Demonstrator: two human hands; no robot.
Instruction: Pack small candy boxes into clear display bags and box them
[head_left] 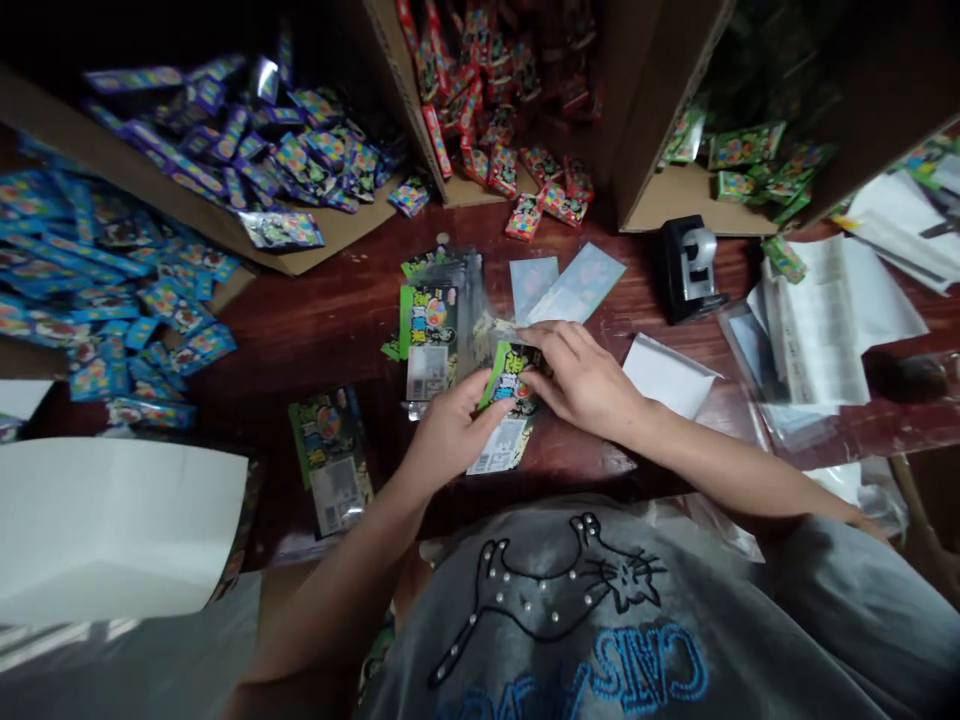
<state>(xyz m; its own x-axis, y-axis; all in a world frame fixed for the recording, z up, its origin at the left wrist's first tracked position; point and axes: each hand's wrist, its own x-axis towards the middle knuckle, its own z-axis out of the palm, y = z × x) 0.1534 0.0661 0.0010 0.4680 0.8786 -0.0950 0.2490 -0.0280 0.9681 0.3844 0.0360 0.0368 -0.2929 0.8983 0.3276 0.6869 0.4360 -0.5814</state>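
Note:
Both hands meet over the dark red table, holding a green and black printed packet (504, 440) with a barcode panel on its lower part. My left hand (461, 425) pinches its left edge, thumb on the front. Over its upper right side, my right hand (574, 378) has bent fingers at the packet's top; the fingertips are partly hidden. Just left of the hands lies a stack of similar packets (429, 335) with clear plastic sleeves. Another such packet (331, 460) lies farther left, near my left forearm.
Open cartons hold purple packs (247, 140), red packs (491, 80) and green packs (772, 165). Blue packs (105, 290) are heaped at far left. A black tape dispenser (679, 275) stands right, beside papers (817, 320). Pale cards (577, 280) lie behind my hands.

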